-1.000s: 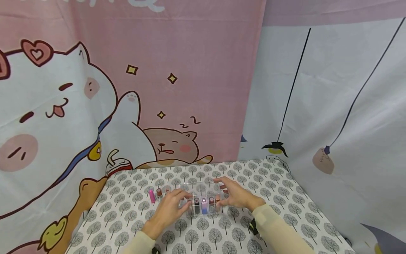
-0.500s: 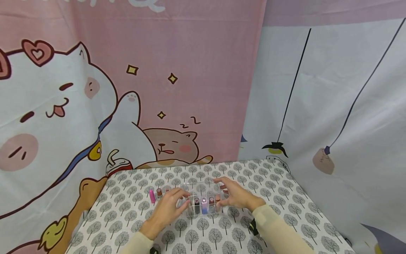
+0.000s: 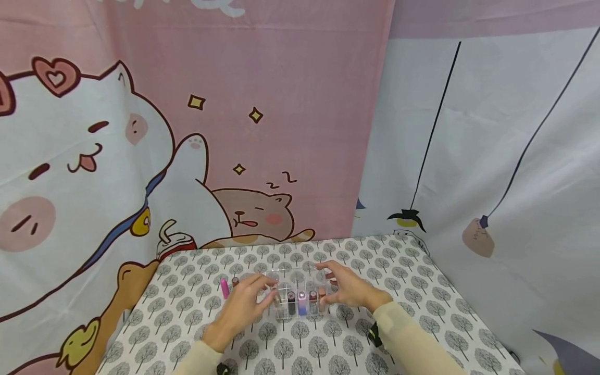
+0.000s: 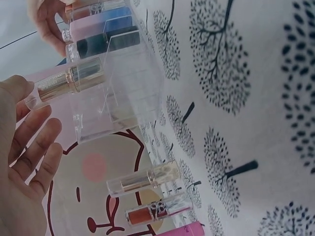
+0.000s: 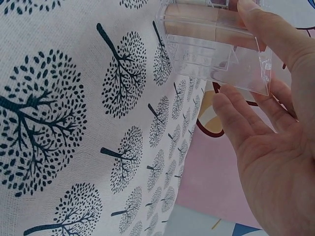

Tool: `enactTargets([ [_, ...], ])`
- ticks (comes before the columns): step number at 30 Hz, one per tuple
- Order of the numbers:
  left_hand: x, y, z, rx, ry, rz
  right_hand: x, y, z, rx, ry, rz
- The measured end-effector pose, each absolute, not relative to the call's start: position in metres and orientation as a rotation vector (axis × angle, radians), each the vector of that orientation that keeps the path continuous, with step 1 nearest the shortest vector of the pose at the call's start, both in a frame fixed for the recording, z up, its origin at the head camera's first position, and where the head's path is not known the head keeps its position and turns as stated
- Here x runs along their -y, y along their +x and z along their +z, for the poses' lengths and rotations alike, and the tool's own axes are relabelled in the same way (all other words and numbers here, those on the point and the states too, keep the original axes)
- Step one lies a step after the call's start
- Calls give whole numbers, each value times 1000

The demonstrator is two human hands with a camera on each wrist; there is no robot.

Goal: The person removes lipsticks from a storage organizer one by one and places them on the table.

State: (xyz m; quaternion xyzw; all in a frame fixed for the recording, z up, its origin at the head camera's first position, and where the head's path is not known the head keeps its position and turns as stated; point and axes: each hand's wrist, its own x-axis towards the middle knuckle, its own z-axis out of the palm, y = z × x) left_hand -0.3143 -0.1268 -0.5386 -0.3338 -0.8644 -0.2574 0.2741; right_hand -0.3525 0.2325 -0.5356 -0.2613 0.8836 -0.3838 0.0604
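A clear plastic lipstick organizer stands on the tree-print cloth, with several lipsticks upright in its front row. My left hand is at its left end. In the left wrist view, thumb and index finger pinch the clear cap end of a gold lipstick, which sits higher than its neighbours at the slot's mouth. Beside it are a black lipstick and a pink-to-blue lipstick. My right hand holds the organizer's right end, thumb in front near a peach lipstick, fingers behind.
Left of the organizer stand a bright pink tube, a red-brown lipstick and a clear-capped gold lipstick, partly hidden by the left hand in the head view. A printed curtain hangs behind the table.
My left hand has shifted slightly left with the gold lipstick between its fingertips, and now covers one loose lipstick and part of another in the head view. The right hand keeps its place.
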Motion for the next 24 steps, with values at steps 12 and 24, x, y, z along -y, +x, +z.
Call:
enactTargets([
  [12,138,-314,-532,2267,-908,-732,-232,-352,-535,-2670,-810,-1175],
  [24,150,-315,-532,2178,-897,-757,-232,-353,-537,-2671,-810,-1176],
])
